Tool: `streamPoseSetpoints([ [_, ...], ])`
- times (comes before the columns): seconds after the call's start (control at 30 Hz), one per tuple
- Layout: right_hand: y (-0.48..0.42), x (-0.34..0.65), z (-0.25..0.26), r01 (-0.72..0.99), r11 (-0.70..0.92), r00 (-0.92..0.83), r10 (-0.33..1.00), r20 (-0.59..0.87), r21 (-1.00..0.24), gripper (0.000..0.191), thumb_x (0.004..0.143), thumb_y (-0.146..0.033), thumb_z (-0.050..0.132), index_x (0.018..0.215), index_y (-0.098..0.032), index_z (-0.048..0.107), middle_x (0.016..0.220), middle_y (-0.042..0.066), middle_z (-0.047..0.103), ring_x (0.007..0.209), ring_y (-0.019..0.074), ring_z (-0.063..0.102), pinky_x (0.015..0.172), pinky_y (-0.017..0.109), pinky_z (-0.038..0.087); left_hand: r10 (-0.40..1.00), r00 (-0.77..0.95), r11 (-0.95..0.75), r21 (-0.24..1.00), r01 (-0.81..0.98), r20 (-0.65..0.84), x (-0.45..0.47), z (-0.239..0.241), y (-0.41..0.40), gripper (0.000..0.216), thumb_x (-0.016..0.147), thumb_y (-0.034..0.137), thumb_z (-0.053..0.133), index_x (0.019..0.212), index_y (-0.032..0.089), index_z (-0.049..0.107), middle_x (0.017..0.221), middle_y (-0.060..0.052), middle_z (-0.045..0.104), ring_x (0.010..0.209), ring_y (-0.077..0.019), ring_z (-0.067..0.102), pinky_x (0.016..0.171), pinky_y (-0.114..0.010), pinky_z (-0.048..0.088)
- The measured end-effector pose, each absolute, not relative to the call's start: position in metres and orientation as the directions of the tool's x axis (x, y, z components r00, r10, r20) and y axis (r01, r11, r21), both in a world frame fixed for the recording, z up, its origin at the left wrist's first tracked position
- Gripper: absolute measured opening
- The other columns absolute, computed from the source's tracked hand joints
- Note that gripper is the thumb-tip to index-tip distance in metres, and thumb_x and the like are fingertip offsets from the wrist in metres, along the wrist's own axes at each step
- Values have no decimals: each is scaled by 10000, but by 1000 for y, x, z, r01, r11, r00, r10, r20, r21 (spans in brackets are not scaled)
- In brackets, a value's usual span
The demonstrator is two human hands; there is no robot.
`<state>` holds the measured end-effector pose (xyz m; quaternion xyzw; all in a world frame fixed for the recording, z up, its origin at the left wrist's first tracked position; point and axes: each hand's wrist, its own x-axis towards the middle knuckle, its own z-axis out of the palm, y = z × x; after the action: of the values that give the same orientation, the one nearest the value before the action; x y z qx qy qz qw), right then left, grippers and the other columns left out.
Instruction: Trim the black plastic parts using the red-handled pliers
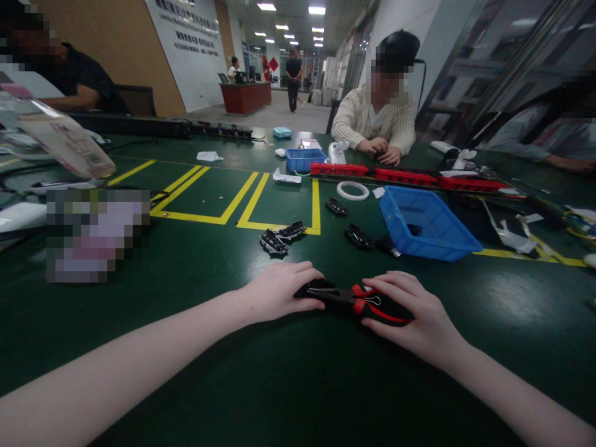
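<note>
My right hand (421, 310) is wrapped round the red-and-black handles of a pair of needle-nose pliers (359, 302), with a small wire spring between the handles. The jaws point left and reach a small black part (305, 289) that my left hand (279, 287) pinches between thumb and fingers. Much of that part is hidden by the fingers, and I cannot tell whether the jaws grip it. Just beyond my hands lie two black-and-silver pieces (274, 243) side by side, touching. Farther right are similar black pieces (358, 236), (336, 206).
A blue bin (433, 245) with a black item inside stands to the right. Behind it runs a long red strip (405, 176). A white tape roll (352, 191) and a smaller blue bin (305, 162) sit farther back. Across the green table (298, 385) a person (377, 118) sits handling something small.
</note>
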<state>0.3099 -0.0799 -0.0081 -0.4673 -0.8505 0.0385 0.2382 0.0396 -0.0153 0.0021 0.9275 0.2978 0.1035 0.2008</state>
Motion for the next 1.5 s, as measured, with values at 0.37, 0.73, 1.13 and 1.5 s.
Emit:
streamPoseSetpoints([
  [0.37, -84, 309, -7, 745, 633, -523, 751, 404, -212, 493, 762, -325, 658, 1208, -234, 470, 1077, 79, 649, 993, 241, 596, 914, 464, 441, 620, 784, -691, 504, 519, 43, 40, 7, -15, 378, 802, 544, 610, 868, 179, 540, 807, 10, 606, 688, -145, 557, 566, -227, 355],
  [0.73, -88, 305, -6, 758, 553, -502, 833, 231, -345, 378, 765, -349, 610, 1100, -202, 516, 964, 68, 637, 743, 175, 578, 640, 323, 471, 572, 811, -778, 397, 488, 124, 41, 3, -16, 372, 810, 533, 595, 767, 174, 503, 705, 26, 566, 622, -132, 521, 546, -222, 303],
  [1.13, -90, 306, -9, 758, 593, -532, 803, 269, -272, 501, 783, -337, 586, 1254, -220, 462, 1002, 75, 631, 759, 175, 595, 649, 320, 491, 538, 840, -796, 375, 475, 78, 41, 7, -17, 386, 856, 544, 524, 759, 170, 513, 696, 20, 559, 610, -133, 507, 549, -233, 307],
  [1.5, -85, 305, -8, 720, 663, -558, 729, 396, -204, 449, 755, -328, 613, 1165, -183, 503, 992, 91, 639, 773, 173, 604, 662, 314, 493, 531, 843, -792, 400, 460, 82, 41, 6, -17, 373, 821, 534, 580, 753, 173, 514, 691, 32, 555, 613, -127, 503, 561, -230, 303],
])
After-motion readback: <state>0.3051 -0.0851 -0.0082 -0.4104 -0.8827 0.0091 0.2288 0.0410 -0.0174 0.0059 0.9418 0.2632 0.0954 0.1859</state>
